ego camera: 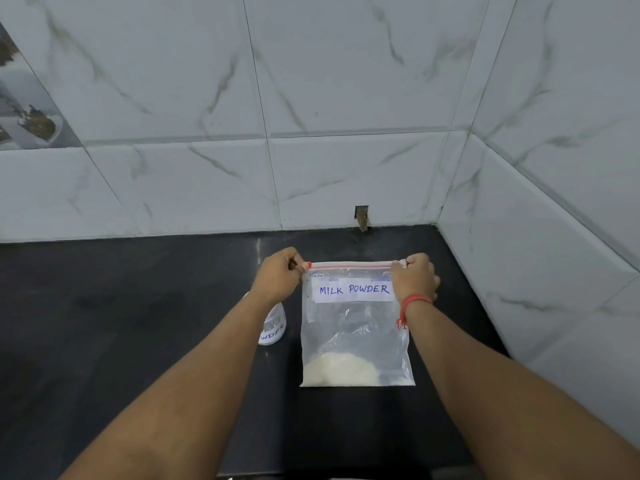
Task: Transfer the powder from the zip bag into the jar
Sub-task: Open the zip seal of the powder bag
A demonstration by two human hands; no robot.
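Observation:
A clear zip bag (353,337) labelled "MILK POWDER" is held upright on the black counter, its red zip strip along the top. White powder (341,372) lies heaped in its bottom left corner. My left hand (278,277) pinches the bag's top left corner. My right hand (414,277), with a red thread on the wrist, pinches the top right corner. A small clear jar (273,327) with a white label stands just left of the bag, mostly hidden behind my left forearm; its mouth is out of sight.
The black counter (121,323) runs from a white marble-tiled back wall (311,133) to a tiled side wall (554,237) close on the right. A small metal fitting (362,218) sticks out of the back wall just above the counter.

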